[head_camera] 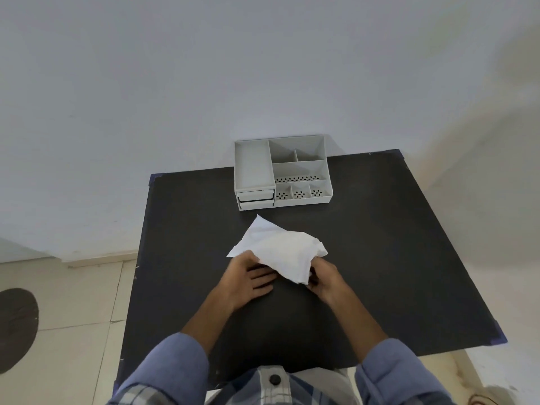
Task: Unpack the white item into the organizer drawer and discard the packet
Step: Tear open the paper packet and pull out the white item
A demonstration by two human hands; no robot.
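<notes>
A crumpled white packet [280, 248] lies in the middle of the black table [380, 258]. My left hand [251, 276] grips its near left edge, thumb on top and fingers beneath. My right hand [323, 277] pinches the packet's near right corner. What is inside the packet is hidden. The grey organizer [282, 172] stands at the table's far edge against the wall. It has two small drawers [256, 199] at its front left, both looking nearly closed, and several open compartments on top.
A pale wall rises right behind the organizer. Tiled floor lies to the left of the table, with a dark round mat [16, 328] on it. Blue tape marks the table's corners [501, 339].
</notes>
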